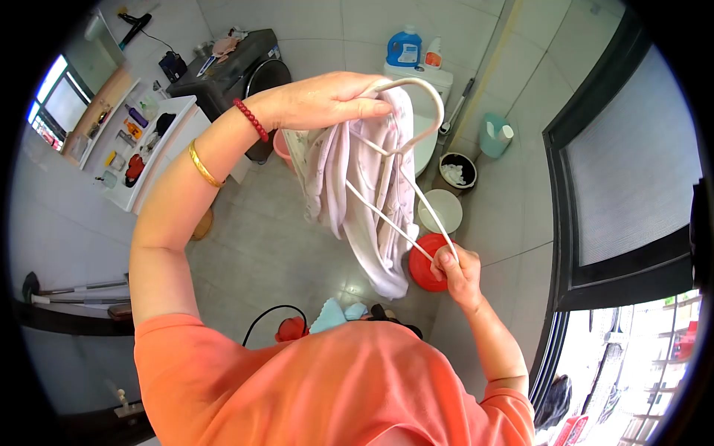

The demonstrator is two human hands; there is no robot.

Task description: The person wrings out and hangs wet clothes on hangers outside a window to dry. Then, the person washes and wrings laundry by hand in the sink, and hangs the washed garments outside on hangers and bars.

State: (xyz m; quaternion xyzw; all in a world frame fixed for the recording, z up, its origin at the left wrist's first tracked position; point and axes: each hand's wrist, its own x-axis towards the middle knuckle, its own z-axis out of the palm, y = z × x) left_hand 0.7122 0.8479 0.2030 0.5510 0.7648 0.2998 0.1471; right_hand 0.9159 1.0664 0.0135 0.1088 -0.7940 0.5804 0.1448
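Observation:
A pale pink printed garment (372, 223) hangs in loose folds in front of me. My left hand (331, 100) grips its upper edge, thumb on the near side and fingers mostly hidden behind the cloth. A white clothes hanger (430, 204) lies partly across the garment, one part of it passing among the folds. Its large curved hook arches up beside my left fingertips. Lower right, my right hand (457, 275) is closed around one end of the hanger. A red bead bracelet and a gold bangle are on my left arm.
Below the garment are a red basin (424, 276), a white basin (448, 208) and a waste bin (457, 168). A toilet (428, 141) holds a blue detergent bottle (404, 47) on its tank. A dark washing machine (238, 63) and a washstand (178, 123) stand left. A dark-framed door (632, 171) is right.

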